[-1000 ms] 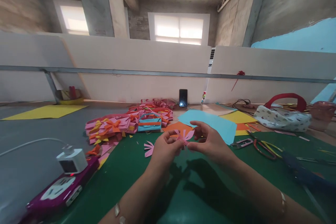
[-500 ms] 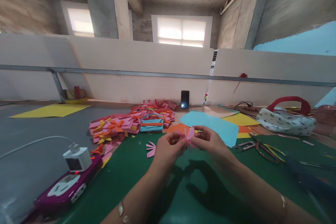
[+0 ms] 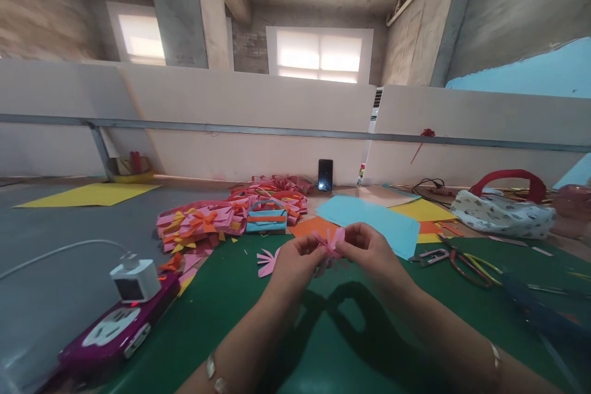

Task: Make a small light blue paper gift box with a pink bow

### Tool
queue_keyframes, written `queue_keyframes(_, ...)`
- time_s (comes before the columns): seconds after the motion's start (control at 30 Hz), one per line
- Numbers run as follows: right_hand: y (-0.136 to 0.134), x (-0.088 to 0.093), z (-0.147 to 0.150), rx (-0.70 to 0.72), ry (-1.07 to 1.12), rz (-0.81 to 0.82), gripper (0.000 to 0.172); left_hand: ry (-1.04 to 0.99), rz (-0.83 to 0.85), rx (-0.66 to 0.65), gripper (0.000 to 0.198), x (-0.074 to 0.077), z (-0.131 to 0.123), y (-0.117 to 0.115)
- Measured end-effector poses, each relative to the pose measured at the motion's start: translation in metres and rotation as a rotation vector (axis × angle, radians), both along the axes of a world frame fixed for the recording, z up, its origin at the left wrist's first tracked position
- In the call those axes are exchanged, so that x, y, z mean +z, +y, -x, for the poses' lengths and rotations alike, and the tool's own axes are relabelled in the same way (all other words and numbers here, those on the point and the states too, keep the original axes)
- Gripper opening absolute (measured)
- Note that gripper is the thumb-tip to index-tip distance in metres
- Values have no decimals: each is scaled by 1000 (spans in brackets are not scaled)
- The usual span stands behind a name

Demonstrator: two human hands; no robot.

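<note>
Between both hands, above the green mat (image 3: 221, 320), is a pink paper flower (image 3: 330, 240) with narrow cut petals. My left hand (image 3: 302, 258) pinches its left side between thumb and fingers. On the other side, my right hand (image 3: 367, 252) is closed with thumb and forefinger on the petals. The fingertips cover part of the flower. Another fringed pink paper piece (image 3: 266, 263) lies on the mat just left of my left hand. Behind the hands are a light blue paper sheet (image 3: 369, 218) and an orange paper sheet (image 3: 314, 226).
Pink and orange paper crafts (image 3: 203, 221) are heaped at the back left, beside a small blue paper bag (image 3: 266, 220). A purple power strip (image 3: 115, 332) holds a white charger (image 3: 138, 280). Snips (image 3: 429, 257) and red-handled pliers (image 3: 468, 269) lie right. A phone (image 3: 325, 175) stands behind.
The pink flower has turned slightly in my fingers, its petals fanning lower. My right-hand fingers have shifted a little on it, and both hands stay in about the same place.
</note>
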State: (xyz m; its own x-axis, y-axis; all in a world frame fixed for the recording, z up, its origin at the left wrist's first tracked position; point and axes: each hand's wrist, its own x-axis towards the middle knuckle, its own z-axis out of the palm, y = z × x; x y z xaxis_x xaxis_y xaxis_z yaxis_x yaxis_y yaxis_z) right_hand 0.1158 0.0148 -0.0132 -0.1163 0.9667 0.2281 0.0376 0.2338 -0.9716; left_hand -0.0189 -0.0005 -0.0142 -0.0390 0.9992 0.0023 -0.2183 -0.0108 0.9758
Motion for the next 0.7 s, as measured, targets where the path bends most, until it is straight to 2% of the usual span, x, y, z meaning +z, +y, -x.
queue_keyframes(0.1,-1,2,0,-18,-19,-50,22,20,7,7,14,-1,0,0)
queue_keyframes(0.3,2,0,0,41,-131,-160,18,19,-9,9,14,-5,1,5)
queue_keyframes(0.37,2,5,-3,2,-150,-177,19,30,-6,16,13,-6,2,9)
queue_keyframes(0.47,-11,35,-22,-106,-33,-214,28,105,-14,19,13,-6,3,11)
queue_keyframes(0.53,-29,67,-47,-140,33,-352,25,156,-21,42,14,-6,2,9)
queue_keyframes(0.57,-39,84,-62,-191,28,-479,22,174,-13,49,15,-5,2,8)
queue_keyframes(0.63,-59,111,-96,-385,-86,-663,18,214,21,65,17,-5,3,6)
queue_keyframes(0.7,-72,119,-135,-574,-331,-653,17,148,79,60,19,-4,5,7)
